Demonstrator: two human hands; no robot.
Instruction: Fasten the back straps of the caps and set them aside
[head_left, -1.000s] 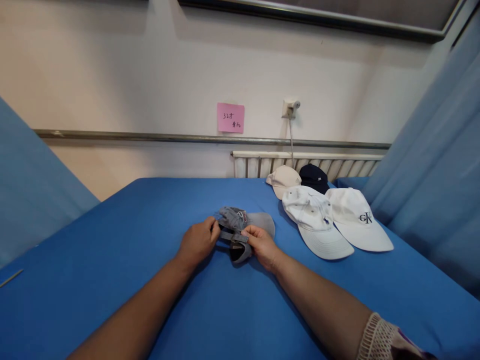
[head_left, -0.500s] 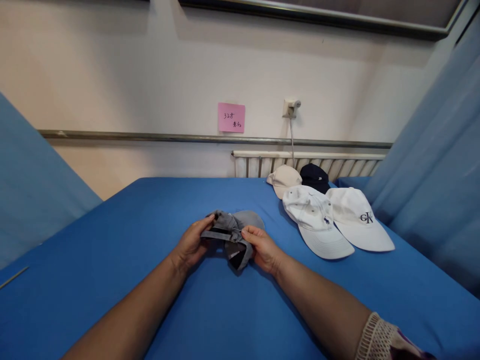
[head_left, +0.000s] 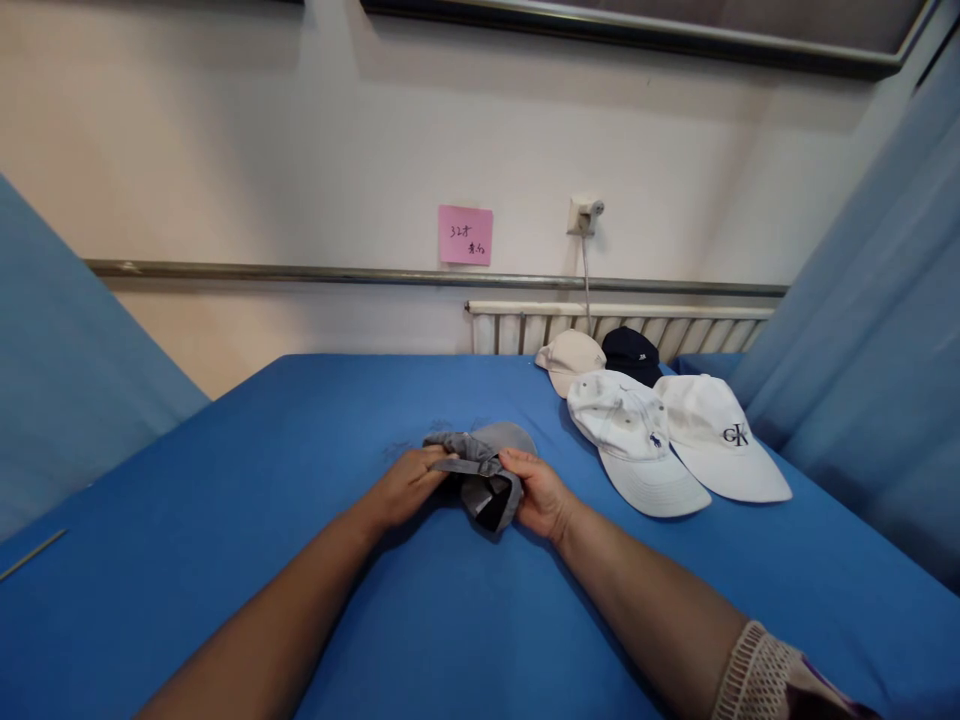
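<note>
A grey baseball cap (head_left: 487, 485) is between my two hands, just over the blue-covered table (head_left: 420, 620). Its back strap and opening face me, the dark inside shows, and the brim points away to the right. My left hand (head_left: 409, 485) is closed on the cap's left edge by the strap, fingers partly hidden by the cloth. On the other side, my right hand (head_left: 538, 495) pinches the rim near the strap's right end, with the thumb on top.
To the right lie a white cap with a pony logo (head_left: 630, 440) and a white CK cap (head_left: 716, 440). Behind them sit a cream cap (head_left: 571, 358) and a navy cap (head_left: 630, 352). A thin stick (head_left: 34, 555) lies at far left; a radiator (head_left: 517, 330) stands behind.
The grey cap has shifted slightly right and its back strap now looks flatter. My left hand has moved right and turned, so its back shows more. My right hand keeps its hold.
</note>
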